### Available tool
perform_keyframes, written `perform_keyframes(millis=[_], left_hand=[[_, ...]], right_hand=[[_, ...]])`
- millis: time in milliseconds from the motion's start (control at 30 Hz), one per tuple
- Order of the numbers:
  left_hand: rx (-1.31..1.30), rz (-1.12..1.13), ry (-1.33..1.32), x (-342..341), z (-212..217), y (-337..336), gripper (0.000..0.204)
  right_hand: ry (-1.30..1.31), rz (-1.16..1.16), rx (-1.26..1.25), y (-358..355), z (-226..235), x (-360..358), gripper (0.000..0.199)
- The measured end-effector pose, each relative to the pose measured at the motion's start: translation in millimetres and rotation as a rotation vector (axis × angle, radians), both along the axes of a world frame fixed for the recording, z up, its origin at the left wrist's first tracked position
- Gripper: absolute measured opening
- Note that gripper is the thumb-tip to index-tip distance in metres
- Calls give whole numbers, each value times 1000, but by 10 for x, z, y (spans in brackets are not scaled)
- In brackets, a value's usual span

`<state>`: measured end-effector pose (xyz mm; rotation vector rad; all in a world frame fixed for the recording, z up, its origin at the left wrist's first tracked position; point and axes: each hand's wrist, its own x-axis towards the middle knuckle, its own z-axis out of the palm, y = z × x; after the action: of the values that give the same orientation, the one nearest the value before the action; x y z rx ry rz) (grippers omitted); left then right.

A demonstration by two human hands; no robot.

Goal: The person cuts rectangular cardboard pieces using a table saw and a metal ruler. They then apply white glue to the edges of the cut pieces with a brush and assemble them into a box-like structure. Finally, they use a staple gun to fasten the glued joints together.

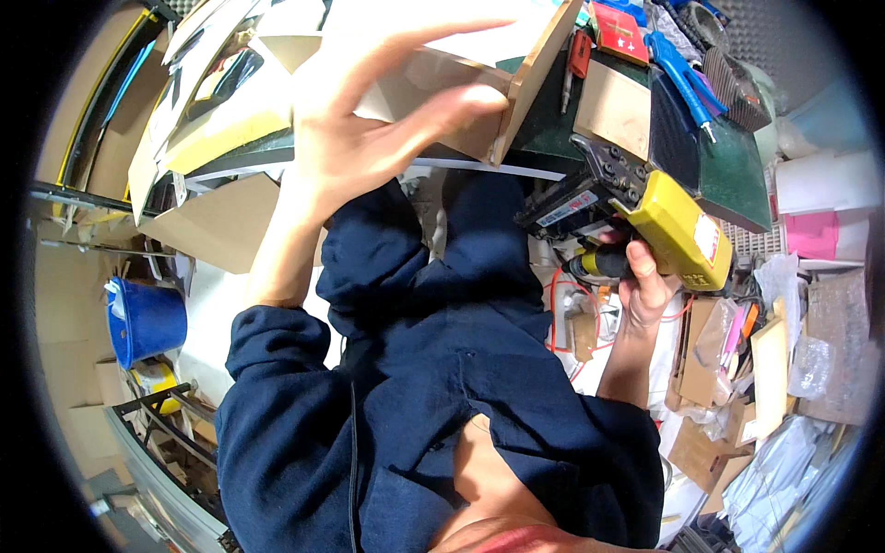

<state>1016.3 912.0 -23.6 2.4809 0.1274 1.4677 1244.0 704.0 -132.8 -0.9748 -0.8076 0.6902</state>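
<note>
My right hand [646,284] is wrapped round the grip of a yellow and black nail gun [678,230]. The tool is held up off the bench, its black nose and magazine [576,198] pointing left. At the bench's front edge my left hand [369,120] has its thumb and index finger spread wide apart. Its thumb tip comes close to the edge of an upright wooden board [535,78]; whether they touch I cannot tell. Another thin panel [424,88] meets that board at an angle, partly hidden behind my left hand.
On the dark green bench top [544,129] lie a red-handled tool [576,60], a red packet [618,32], a flat wooden piece [613,106] and a blue tool [678,74]. Stacked sheets [235,120] cover the left. A blue bucket [147,323] and cardboard [710,452] flank me.
</note>
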Motion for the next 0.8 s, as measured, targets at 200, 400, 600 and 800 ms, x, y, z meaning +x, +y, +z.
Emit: perform_keyframes(millis=[200,400,600,800], left_hand=[[-543,-184,-338,-40,-691,-506,16],[-1355,-291,-387,263,-1333,-735,25],[-1440,-378,-408,359,-1329,-693,28],[-1503,-432,-477,435,-1310,-722,22]], right_hand=[[22,6,64,-113,-287,-29,48],[-47,3,-93,-85,-506,-139,41],[-23,0,-88,94,-553,-191,40],[-61,76,-132,142,-577,-141,42]])
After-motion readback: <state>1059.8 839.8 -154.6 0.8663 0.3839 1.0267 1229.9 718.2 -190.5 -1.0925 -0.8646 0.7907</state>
